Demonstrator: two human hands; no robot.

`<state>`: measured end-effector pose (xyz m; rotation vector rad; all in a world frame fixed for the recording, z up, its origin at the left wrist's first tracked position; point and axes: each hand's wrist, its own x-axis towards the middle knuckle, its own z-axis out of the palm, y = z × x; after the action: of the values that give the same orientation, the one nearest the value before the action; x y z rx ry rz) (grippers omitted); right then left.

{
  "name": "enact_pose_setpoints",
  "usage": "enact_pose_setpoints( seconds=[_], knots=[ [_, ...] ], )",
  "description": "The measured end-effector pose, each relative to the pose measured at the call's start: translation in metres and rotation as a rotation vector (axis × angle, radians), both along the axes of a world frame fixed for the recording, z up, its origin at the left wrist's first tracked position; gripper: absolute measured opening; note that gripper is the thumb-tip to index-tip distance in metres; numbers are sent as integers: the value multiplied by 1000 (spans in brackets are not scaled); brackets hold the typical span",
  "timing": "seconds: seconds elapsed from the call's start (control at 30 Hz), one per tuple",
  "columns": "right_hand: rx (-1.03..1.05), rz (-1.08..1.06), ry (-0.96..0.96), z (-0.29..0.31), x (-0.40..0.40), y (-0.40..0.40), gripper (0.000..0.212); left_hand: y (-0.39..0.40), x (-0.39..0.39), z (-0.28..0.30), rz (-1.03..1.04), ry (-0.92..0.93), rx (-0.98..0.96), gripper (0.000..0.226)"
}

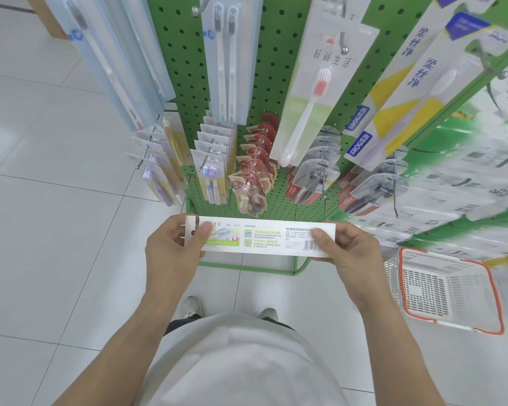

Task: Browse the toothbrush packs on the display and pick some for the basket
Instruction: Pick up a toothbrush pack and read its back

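I hold a long white toothbrush pack [264,237] flat and crosswise in front of me, its printed back with a barcode facing up. My left hand [173,247] pinches its left end, thumb on top. My right hand [352,250] grips the right end by the barcode. Beyond it stands the green pegboard display [276,54] with many hanging toothbrush packs. One is a pale green pack with a pink-bristled brush [311,95]. The white basket with an orange rim [446,288] sits on the floor to my right and looks empty.
Blue and yellow packs [399,92] hang at the upper right, clear blue packs [115,60] at the upper left. Red carded packs [255,168] hang low in the middle. A green shelf with white-wrapped goods [467,171] runs along the right. The floor has white tiles, and my shoes [191,307] show below.
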<state>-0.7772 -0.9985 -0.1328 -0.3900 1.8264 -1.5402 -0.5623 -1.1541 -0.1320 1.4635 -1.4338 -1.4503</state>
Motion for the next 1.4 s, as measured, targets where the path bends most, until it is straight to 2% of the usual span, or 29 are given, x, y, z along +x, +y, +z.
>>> enact_pose_setpoints(
  seconds=[0.1, 0.17, 0.3, 0.33, 0.4, 0.47, 0.53, 0.6, 0.73, 0.8, 0.87, 0.97, 1.07, 1.13, 1.17, 1.23, 1.3, 1.33, 1.4],
  knots=[
    [-1, -21, -35, 0, 0, -2, 17, 0, 0, -5, -2, -11, -18, 7],
    [6, -25, -53, 1, 2, -3, 14, 0, -1, -9, -17, -101, -55, 14],
    [-2, -8, -112, 3, 7, -5, 11, 5, -3, -23, -137, -373, -291, 61],
    [-6, -1, -122, 3, 9, -6, 12, 6, -4, -25, -170, -430, -385, 65],
    [-15, 6, -139, 4, 14, -9, 14, 9, -8, -30, -236, -516, -596, 61],
    [-27, 3, -166, 5, 18, -12, 13, 13, -12, -31, -325, -497, -776, 47],
    [-43, -6, -194, 6, 23, -15, 11, 20, -19, -29, -437, -411, -857, 40],
    [-61, -22, -213, 8, 26, -19, 10, 29, -25, -26, -571, -359, -904, 42],
    [-74, -38, -243, 11, 29, -21, 13, 38, -31, -28, -773, -451, -1081, 45],
    [-48, -6, -254, 14, 29, -21, 13, 32, -31, -29, -729, -419, -1119, 40],
    [-39, 58, -245, 18, 29, -19, 13, 23, -30, -27, -668, -320, -1080, 46],
    [-53, 271, -66, 22, 24, -13, 23, 14, -28, -19, -638, -296, -1075, 50],
    [-35, 424, 177, 22, 19, -10, 28, 4, -31, -6, -614, -264, -1134, 26],
    [-93, 368, 205, 20, 15, -12, 18, -1, -34, 3, -512, -246, -1147, 13],
    [-129, 339, 183, 20, 13, -13, 15, -3, -35, 7, -425, -258, -1137, 17],
    [-174, 302, 124, 20, 11, -15, 14, -3, -38, 14, -222, -326, -1090, 42],
    [-209, 251, 14, 17, 10, -14, 31, 3, -41, 22, -45, -386, -1015, 77],
    [-218, 223, -48, 15, 11, -14, 43, 6, -43, 28, 16, -375, -973, 92],
    [-231, 230, -110, 10, 12, -13, 56, 8, -45, 40, 78, -242, -798, 117]
  ],
)
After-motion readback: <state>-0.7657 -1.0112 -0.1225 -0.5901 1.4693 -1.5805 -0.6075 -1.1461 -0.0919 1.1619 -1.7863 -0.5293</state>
